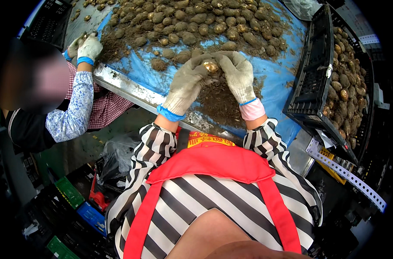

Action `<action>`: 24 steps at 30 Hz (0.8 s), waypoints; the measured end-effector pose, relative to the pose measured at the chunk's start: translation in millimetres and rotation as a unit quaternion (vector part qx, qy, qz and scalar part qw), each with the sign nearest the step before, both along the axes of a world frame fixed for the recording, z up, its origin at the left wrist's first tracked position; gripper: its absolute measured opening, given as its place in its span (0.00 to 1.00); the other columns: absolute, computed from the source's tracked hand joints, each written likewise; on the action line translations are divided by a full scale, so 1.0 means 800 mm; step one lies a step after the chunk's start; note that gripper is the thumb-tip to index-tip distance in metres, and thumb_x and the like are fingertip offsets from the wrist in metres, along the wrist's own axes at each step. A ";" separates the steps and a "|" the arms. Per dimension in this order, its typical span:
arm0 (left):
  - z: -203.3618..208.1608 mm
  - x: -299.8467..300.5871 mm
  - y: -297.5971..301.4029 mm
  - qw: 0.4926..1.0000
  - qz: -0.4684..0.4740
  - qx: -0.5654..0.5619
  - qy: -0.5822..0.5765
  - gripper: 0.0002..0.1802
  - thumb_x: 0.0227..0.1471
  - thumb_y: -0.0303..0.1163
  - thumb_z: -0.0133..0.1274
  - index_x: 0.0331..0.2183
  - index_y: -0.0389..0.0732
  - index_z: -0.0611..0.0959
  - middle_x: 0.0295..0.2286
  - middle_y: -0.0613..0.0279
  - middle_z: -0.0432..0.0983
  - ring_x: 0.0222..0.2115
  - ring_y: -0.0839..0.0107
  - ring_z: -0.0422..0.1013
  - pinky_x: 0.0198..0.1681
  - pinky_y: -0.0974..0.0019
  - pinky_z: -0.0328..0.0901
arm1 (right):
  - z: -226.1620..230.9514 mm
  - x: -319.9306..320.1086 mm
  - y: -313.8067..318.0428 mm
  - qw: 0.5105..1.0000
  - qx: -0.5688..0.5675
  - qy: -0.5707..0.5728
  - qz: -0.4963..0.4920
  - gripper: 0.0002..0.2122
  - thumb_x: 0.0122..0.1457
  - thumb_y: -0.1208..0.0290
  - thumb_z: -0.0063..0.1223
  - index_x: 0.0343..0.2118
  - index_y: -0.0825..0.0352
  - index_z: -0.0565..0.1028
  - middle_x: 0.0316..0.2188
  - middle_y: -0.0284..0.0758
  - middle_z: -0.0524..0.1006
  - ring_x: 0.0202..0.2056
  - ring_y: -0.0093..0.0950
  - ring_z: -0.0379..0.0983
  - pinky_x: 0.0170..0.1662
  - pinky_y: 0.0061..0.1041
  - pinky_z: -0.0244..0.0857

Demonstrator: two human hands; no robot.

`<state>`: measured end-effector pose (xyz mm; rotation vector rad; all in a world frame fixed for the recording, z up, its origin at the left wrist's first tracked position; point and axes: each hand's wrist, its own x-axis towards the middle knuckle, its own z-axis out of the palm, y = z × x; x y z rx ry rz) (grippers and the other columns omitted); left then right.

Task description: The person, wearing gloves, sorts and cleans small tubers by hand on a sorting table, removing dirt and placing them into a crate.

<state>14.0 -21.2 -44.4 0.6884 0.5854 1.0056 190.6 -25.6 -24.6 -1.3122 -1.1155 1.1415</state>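
Between the fingers of both hands is a small brown taro (211, 66) with a pale, peeled-looking patch facing up. My left hand (188, 80) wears a dirt-stained white knit glove with a blue band at the wrist; its fingers are closed round the taro's left side. From the other side my right hand (239, 74), gloved alike with a pink cuff, pinches the same taro. Fingertips partly hide it. Below the hands lies a heap of brown root fibres (222, 103) on a blue plastic sheet (267, 69). A large pile of hairy taros (196, 19) spreads just beyond.
At right stands a tilted black crate (309, 64) filled with taros. To the left, a co-worker's gloved hands (89, 47) work at the same metal-edged table (127, 88). A black crate (45, 21) sits far left; stacked crates (69, 192) and clear plastic bags (118, 155) lie lower left.
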 end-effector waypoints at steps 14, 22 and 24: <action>0.037 0.008 -0.015 0.993 0.038 0.059 0.097 0.29 0.61 0.34 0.57 0.59 0.33 0.69 0.51 0.52 0.72 0.50 0.65 0.73 0.48 0.64 0.75 | 0.028 -0.002 -0.032 0.997 0.080 -0.006 0.008 0.12 0.58 0.77 0.59 0.45 0.67 0.81 0.39 0.40 0.80 0.40 0.32 0.78 0.45 0.29 0.71; 0.022 0.002 -0.012 0.999 -0.024 0.024 -0.025 0.32 0.63 0.40 0.56 0.60 0.32 0.67 0.52 0.47 0.72 0.49 0.57 0.75 0.50 0.57 0.76 | 0.000 0.044 -0.030 0.922 0.057 -0.372 0.094 0.10 0.61 0.66 0.56 0.38 0.69 0.79 0.36 0.50 0.79 0.42 0.50 0.76 0.43 0.40 0.70; 0.018 -0.003 -0.016 0.991 -0.049 0.086 -0.091 0.34 0.63 0.42 0.56 0.62 0.32 0.65 0.53 0.46 0.71 0.48 0.55 0.76 0.50 0.56 0.77 | -0.002 0.052 -0.040 0.935 0.005 -0.345 0.086 0.10 0.62 0.66 0.55 0.38 0.69 0.78 0.36 0.51 0.78 0.41 0.51 0.75 0.43 0.40 0.70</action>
